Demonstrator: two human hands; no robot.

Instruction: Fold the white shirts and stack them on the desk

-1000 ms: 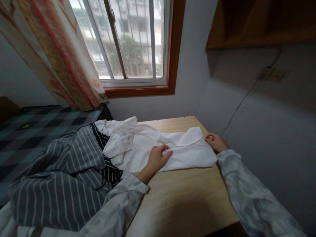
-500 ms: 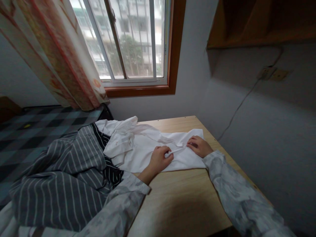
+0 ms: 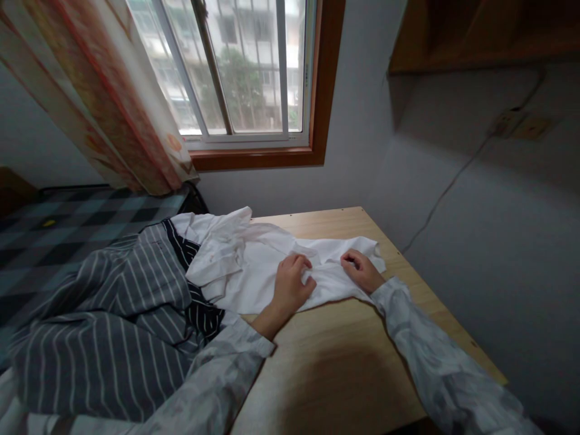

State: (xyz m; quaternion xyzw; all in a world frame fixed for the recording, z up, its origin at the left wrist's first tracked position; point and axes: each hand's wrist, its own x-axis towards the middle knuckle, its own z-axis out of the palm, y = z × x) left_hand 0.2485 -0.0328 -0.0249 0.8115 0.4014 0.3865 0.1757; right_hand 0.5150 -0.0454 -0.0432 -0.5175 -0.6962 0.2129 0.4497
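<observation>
White shirt: a white shirt point(image 3: 254, 272) is spread across the far half of the tabletop point(image 3: 344, 362), its crumpled collar end toward the far left corner and its flatter end toward the right edge.
Left hand: the left hand point(image 3: 290, 284) is laid on the middle of the shirt, palm down; its fingers point(image 3: 302, 263) are curled and a small fold of the white cloth is pinched between them and the thumb.
Right hand: the right hand point(image 3: 360, 270) is rested on the shirt's right end, near the left hand but apart from it; the fingers are bent together over the cloth edge, and whether cloth is gripped under them cannot be told.
Sleeves: both forearms are covered by pale patterned sleeves point(image 3: 435, 368) reaching in from the near edge.
Striped garment: a grey striped garment point(image 3: 113, 326) is heaped over the left edge of the tabletop, touching the white shirt, with a darker striped piece point(image 3: 197, 302) between the two.
Bed: a checked bed point(image 3: 67, 223) is seen beyond the left edge.
Window: a wood-framed window point(image 3: 254, 78) is set in the wall past the far edge, with a patterned curtain point(image 3: 104, 103) drawn to its left.
Wall: a cable point(image 3: 444, 193) is run down the right wall from a socket point(image 3: 521, 124).
</observation>
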